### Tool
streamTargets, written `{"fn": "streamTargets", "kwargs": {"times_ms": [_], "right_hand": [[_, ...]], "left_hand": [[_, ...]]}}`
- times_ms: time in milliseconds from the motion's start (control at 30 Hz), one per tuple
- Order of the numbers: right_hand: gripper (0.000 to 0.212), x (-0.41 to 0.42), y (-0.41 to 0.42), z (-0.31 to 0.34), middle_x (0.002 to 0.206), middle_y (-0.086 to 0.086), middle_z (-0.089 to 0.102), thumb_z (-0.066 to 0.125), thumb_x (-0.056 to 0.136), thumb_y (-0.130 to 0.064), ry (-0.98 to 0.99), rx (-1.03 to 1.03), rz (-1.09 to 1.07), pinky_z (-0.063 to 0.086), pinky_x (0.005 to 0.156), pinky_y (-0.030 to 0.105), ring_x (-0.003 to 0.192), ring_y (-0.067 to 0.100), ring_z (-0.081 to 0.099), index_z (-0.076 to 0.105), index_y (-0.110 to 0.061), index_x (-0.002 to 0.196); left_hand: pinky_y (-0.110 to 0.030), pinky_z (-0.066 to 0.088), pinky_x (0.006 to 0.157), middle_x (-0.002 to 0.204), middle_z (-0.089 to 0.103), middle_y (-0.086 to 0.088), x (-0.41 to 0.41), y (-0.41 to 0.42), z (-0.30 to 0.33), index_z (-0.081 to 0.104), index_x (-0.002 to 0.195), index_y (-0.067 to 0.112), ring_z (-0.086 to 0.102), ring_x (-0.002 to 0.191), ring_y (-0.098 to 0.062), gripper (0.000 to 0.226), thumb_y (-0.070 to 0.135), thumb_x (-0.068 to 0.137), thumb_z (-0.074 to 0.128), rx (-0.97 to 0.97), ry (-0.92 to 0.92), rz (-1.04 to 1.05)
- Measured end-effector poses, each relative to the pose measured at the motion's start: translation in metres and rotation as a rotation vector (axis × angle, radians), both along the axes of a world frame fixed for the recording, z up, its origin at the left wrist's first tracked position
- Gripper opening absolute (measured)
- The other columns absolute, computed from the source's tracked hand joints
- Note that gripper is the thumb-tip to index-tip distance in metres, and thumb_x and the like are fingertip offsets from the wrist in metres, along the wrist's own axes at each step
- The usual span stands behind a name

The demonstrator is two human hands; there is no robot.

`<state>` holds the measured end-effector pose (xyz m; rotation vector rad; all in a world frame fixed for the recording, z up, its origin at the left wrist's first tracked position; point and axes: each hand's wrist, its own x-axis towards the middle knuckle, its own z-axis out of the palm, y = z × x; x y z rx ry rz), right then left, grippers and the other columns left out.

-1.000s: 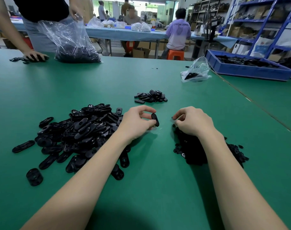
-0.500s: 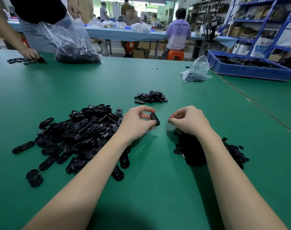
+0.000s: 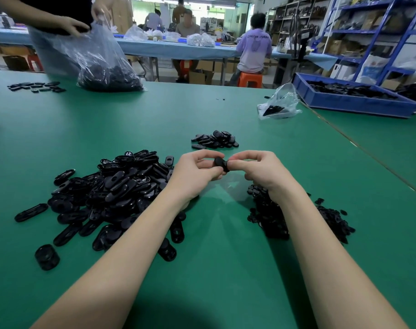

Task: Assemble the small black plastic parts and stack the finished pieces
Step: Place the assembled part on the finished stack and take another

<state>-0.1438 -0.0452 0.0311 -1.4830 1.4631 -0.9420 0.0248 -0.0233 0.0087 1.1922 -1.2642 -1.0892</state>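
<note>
Green table (image 3: 202,269); both hands (image 3: 197,173) (image 3: 259,170) pinch black part (image 3: 221,163).

One head-worn camera looks forward and down, close over the hands (image 3: 222,170) and green bench (image 3: 142,119).

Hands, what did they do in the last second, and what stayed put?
The right hand moved left to meet the left hand; both now pinch the black oval part. The oval parts pile, small pieces pile and finished pile stayed.
</note>
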Motion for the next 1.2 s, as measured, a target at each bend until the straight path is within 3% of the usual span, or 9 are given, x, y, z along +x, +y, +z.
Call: {"fn": "streamTargets", "kwargs": {"times_ms": [200, 333, 433, 533, 667, 867, 967, 1067, 1200], "right_hand": [[0.007, 0.001, 0.003, 0.001, 0.063, -0.014, 0.063, 0.085, 0.077, -0.034, -0.027, 0.035, -0.005, 0.036, 0.054, 0.02, 0.066, 0.01, 0.048, 0.079, -0.032, 0.075], [0.009, 0.003, 0.003, 0.001, 0.059, -0.018, 0.063, 0.086, 0.078, -0.031, -0.053, 0.015, -0.007, 0.037, 0.046, 0.009, 0.067, 0.009, 0.049, 0.078, -0.032, 0.073], [0.009, 0.004, 0.002, 0.001, 0.056, -0.017, 0.06, 0.086, 0.077, -0.034, -0.017, -0.003, -0.024, 0.034, 0.042, 0.009, 0.062, 0.007, 0.048, 0.078, -0.032, 0.074], [0.016, 0.003, 0.002, -0.001, 0.062, -0.013, 0.062, 0.088, 0.074, -0.04, -0.013, 0.012, -0.044, 0.033, 0.042, 0.012, 0.06, 0.008, 0.048, 0.078, -0.031, 0.083], [0.024, -0.003, 0.002, -0.004, 0.078, -0.018, 0.074, 0.088, 0.071, -0.05, -0.065, 0.106, -0.023, 0.034, 0.054, 0.023, 0.069, 0.009, 0.053, 0.08, -0.035, 0.089], [0.014, -0.003, -0.002, -0.004, 0.085, -0.014, 0.077, 0.087, 0.075, -0.04, -0.152, 0.14, 0.091, 0.028, 0.045, 0.019, 0.054, 0.004, 0.045, 0.082, -0.033, 0.086], [0.011, -0.002, -0.003, -0.003, 0.078, -0.014, 0.074, 0.086, 0.076, -0.034, -0.083, 0.096, 0.06, 0.033, 0.05, 0.022, 0.06, 0.007, 0.048, 0.081, -0.03, 0.085], [0.011, 0.001, -0.003, -0.005, 0.07, -0.01, 0.066, 0.086, 0.076, -0.033, 0.005, 0.044, 0.01, 0.034, 0.048, 0.018, 0.058, 0.007, 0.045, 0.08, -0.026, 0.082], [0.008, 0.002, -0.004, -0.008, 0.055, -0.019, 0.061, 0.085, 0.079, -0.024, 0.015, -0.003, 0.037, 0.035, 0.051, 0.011, 0.046, -0.006, 0.046, 0.077, -0.023, 0.077]], "left_hand": [[-0.028, 0.061, 0.082, 0.09, 0.079, -0.006, -0.001, -0.001, 0.001, 0.074, 0.106, 0.012, 0.076, 0.087, -0.017, 0.027, -0.003, 0.084, 0.073, -0.043, -0.03, 0.028], [-0.032, 0.061, 0.084, 0.089, 0.079, -0.004, -0.001, 0.0, 0.002, 0.075, 0.105, 0.014, 0.076, 0.086, -0.017, 0.027, -0.003, 0.083, 0.074, -0.045, -0.046, 0.038], [-0.035, 0.061, 0.086, 0.089, 0.079, -0.002, -0.002, 0.0, 0.002, 0.075, 0.104, 0.017, 0.076, 0.087, -0.02, 0.027, -0.001, 0.083, 0.075, -0.04, -0.059, 0.052], [-0.03, 0.06, 0.082, 0.087, 0.079, -0.003, -0.003, 0.0, 0.003, 0.075, 0.104, 0.017, 0.076, 0.086, -0.018, 0.027, -0.001, 0.084, 0.072, -0.04, -0.065, 0.046], [-0.021, 0.058, 0.072, 0.09, 0.078, -0.007, -0.002, 0.003, 0.008, 0.073, 0.106, 0.012, 0.076, 0.087, -0.015, 0.025, -0.004, 0.087, 0.069, 0.01, 0.035, -0.019], [-0.019, 0.054, 0.064, 0.083, 0.069, -0.005, -0.003, 0.002, 0.01, 0.072, 0.099, 0.009, 0.064, 0.071, -0.015, 0.02, -0.005, 0.087, 0.063, 0.101, 0.113, -0.022], [-0.019, 0.056, 0.07, 0.083, 0.07, -0.01, -0.003, 0.001, 0.007, 0.07, 0.097, 0.006, 0.063, 0.068, -0.018, 0.02, -0.009, 0.087, 0.061, 0.114, 0.139, 0.004], [-0.015, 0.054, 0.066, 0.085, 0.072, -0.009, -0.005, 0.002, 0.004, 0.069, 0.097, 0.006, 0.067, 0.063, -0.012, 0.017, -0.007, 0.087, 0.065, 0.129, 0.111, 0.021], [-0.016, 0.057, 0.068, 0.091, 0.072, -0.013, -0.006, 0.002, 0.002, 0.07, 0.096, 0.006, 0.07, 0.066, -0.014, 0.016, -0.006, 0.087, 0.068, 0.156, 0.132, 0.036]]}}
